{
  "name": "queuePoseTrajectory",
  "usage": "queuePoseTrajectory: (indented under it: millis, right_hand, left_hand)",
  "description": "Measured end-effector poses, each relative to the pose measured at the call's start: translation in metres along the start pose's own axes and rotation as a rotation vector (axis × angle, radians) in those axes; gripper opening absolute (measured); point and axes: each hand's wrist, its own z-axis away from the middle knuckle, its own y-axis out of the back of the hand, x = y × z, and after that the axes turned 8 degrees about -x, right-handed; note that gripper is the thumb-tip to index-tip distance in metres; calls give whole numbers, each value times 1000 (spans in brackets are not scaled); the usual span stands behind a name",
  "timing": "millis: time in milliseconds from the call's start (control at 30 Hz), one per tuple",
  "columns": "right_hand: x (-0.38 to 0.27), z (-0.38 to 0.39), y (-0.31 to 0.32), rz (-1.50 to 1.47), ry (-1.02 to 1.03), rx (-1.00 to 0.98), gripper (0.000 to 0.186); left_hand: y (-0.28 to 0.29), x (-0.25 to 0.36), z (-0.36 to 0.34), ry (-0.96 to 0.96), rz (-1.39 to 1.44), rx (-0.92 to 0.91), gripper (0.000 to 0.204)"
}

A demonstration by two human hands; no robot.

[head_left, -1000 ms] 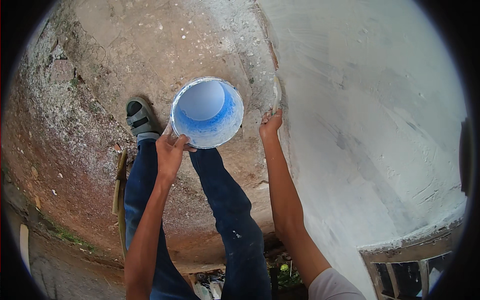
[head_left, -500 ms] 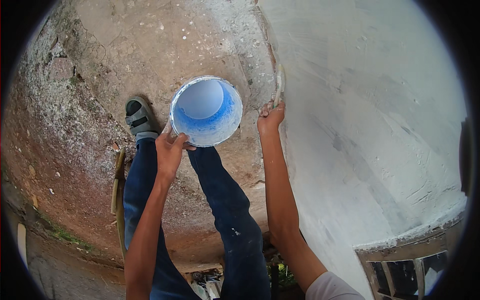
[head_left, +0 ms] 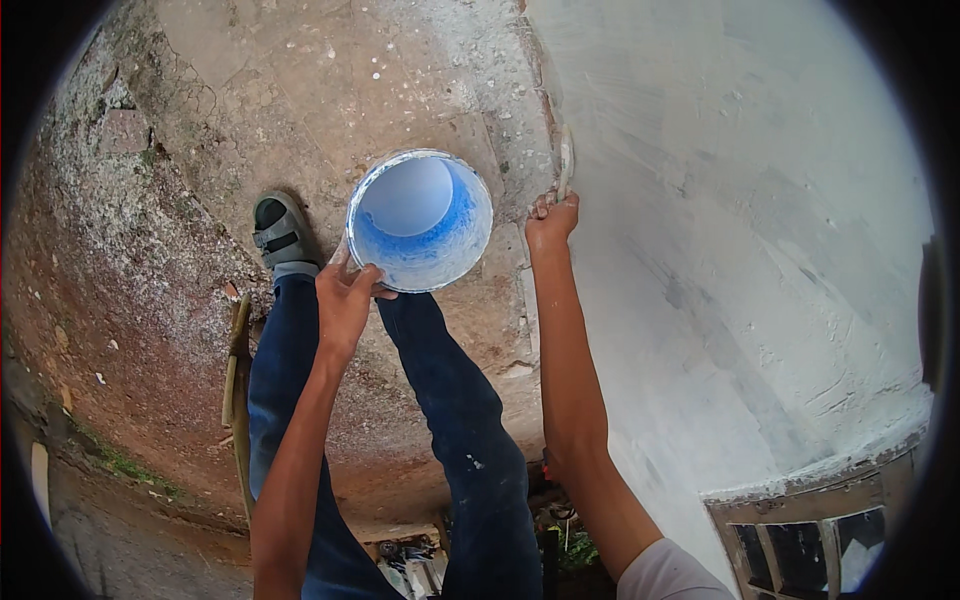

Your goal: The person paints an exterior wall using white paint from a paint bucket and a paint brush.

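My left hand (head_left: 348, 298) grips the near rim of a round bucket (head_left: 437, 264), thumb over the edge. The bucket is tilted so that its inside shows, smeared blue and white on the wall. White paint (head_left: 405, 198) lies in it. To the right, my right hand (head_left: 553, 222) is closed around a pale, paint-stained paintbrush (head_left: 567, 165). The brush points away from me, by the foot of the whitish wall (head_left: 720, 230); whether its bristles touch the wall, I cannot tell.
The ground (head_left: 280, 90) is worn, cracked and spotted with white. My sandalled left foot (head_left: 285, 232) stands left of the bucket. A wooden stick (head_left: 238, 390) lies beside my left leg. At the lower right is a framed window (head_left: 800, 550).
My right hand and the paintbrush have shifted slightly right, and the brush has turned more upright in the picture. The bucket and my left hand have moved a little to the right.
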Motion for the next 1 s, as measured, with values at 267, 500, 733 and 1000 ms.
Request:
queuePoseTrajectory:
  millis: [267, 500, 733, 1000]
  right_hand:
    - [6, -55, -5, 171, -57, 143, 27]
    - [-2, -43, -10, -50, -10, 3, 26]
    - [5, -28, -23, 120, -51, 94, 25]
    - [9, -5, -38, -6, -13, 99, 26]
  left_hand:
    - [-9, 2, -5, 15, 26, -19, 48]
    - [-7, 4, -6, -23, 39, 20, 44]
    - [-6, -3, -9, -32, 17, 17, 44]
    - [-3, 2, -5, 7, -12, 9, 41]
